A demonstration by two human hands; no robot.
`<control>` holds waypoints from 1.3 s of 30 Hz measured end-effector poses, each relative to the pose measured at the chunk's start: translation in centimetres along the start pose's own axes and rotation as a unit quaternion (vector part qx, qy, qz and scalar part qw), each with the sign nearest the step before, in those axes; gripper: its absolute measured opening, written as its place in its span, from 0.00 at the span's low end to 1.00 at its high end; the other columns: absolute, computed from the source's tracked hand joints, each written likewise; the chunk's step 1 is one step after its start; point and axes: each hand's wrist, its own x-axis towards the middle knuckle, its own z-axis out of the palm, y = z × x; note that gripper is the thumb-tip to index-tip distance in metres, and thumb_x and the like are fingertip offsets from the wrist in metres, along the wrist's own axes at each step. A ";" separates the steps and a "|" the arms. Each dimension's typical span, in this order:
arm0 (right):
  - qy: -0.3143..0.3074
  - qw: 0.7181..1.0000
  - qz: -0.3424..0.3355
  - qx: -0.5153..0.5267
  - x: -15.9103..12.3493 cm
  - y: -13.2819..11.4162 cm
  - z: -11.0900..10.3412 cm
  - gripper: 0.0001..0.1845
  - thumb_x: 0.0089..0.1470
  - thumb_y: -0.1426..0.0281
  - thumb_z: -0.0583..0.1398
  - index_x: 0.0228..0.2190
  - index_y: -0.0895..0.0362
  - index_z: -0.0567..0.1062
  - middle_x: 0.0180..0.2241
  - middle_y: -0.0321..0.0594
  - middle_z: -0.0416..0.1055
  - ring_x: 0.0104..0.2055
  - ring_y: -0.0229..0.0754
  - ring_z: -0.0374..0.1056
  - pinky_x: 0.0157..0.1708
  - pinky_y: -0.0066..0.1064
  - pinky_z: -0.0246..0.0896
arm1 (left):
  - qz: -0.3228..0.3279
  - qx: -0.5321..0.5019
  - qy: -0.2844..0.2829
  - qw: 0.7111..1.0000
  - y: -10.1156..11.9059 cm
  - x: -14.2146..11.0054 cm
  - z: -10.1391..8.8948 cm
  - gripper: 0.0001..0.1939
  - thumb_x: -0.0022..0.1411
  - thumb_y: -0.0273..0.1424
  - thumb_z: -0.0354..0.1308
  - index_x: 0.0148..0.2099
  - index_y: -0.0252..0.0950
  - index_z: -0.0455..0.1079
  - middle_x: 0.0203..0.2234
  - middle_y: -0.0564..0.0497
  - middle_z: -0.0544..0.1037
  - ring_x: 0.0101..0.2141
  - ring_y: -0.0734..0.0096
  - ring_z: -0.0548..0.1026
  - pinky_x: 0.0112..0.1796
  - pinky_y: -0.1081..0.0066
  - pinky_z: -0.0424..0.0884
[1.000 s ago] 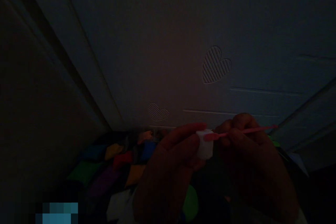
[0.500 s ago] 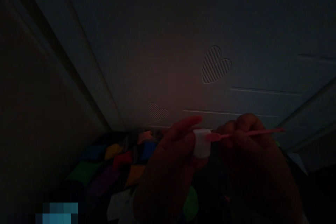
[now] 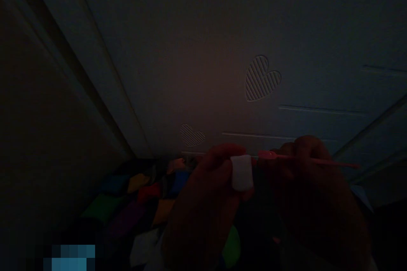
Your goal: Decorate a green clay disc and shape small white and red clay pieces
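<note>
In dim light my left hand (image 3: 213,178) is closed around a small white block (image 3: 242,172), which looks like soft modelling clay with rounded corners. Between the fingers of my right hand (image 3: 305,161) lies a thin pink modelling tool (image 3: 267,155), held nearly level. Its flat, wider end points left, a little beyond the block's upper right corner. The thin end (image 3: 352,165) sticks out to the right past my knuckles. A narrow gap seems to separate tool and block.
Several coloured packets lie at lower left, among them a green one (image 3: 103,208), a red one (image 3: 149,192) and an orange one (image 3: 163,211). A bright green round piece (image 3: 231,245) shows below my left wrist. Behind stands a pale panel (image 3: 190,72) with embossed hearts.
The pink tool has moved right, from in front of the white block to beside it, and its thin end has tilted down. The block has shifted slightly left and turned in my left hand.
</note>
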 end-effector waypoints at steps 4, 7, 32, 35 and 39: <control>0.014 0.998 0.028 0.055 0.1 -0.2 -0.1 0.10 0.47 0.65 0.65 0.21 0.50 0.69 0.19 0.30 0.64 0.22 0.33 0.59 0.22 0.25 0.59 | 0.007 0.025 -0.013 1.000 -0.1 -0.1 0.0 0.22 0.58 0.14 0.50 0.31 0.45 0.78 0.23 0.59 0.78 0.24 0.83 0.73 0.27 0.85 0.71; 0.005 0.997 0.040 0.063 0.2 -0.3 -0.1 0.09 0.46 0.67 0.66 0.21 0.50 0.70 0.19 0.31 0.65 0.22 0.33 0.59 0.23 0.25 0.61 | 0.036 0.059 -0.014 0.998 -0.5 0.0 -0.3 0.20 0.60 0.17 0.50 0.30 0.45 0.78 0.22 0.59 0.77 0.22 0.81 0.72 0.29 0.82 0.73; 0.038 0.998 -0.043 -0.017 -0.3 0.2 -0.2 0.06 0.57 0.62 0.56 0.32 0.44 0.74 0.23 0.32 0.70 0.26 0.38 0.67 0.24 0.31 0.62 | 0.129 0.191 0.091 0.969 -0.9 0.1 -1.0 0.10 0.56 0.23 0.60 0.35 0.45 0.77 0.30 0.58 0.80 0.34 0.71 0.78 0.34 0.77 0.76; 0.059 0.990 -0.084 -0.093 -0.9 -0.1 0.2 0.04 0.55 0.64 0.60 0.32 0.44 0.76 0.29 0.31 0.75 0.32 0.37 0.71 0.30 0.29 0.65 | 0.168 0.170 0.124 0.963 -0.9 -0.1 -0.6 0.09 0.54 0.25 0.62 0.35 0.46 0.78 0.32 0.59 0.81 0.37 0.71 0.79 0.38 0.77 0.76; 0.022 0.966 -0.172 -0.193 -1.4 0.2 0.7 0.18 0.44 0.70 0.68 0.38 0.42 0.74 0.37 0.26 0.76 0.40 0.36 0.72 0.39 0.27 0.67 | 0.197 0.209 0.162 0.944 -0.9 -0.6 -0.5 0.09 0.51 0.28 0.65 0.34 0.49 0.78 0.32 0.62 0.81 0.37 0.74 0.79 0.38 0.81 0.74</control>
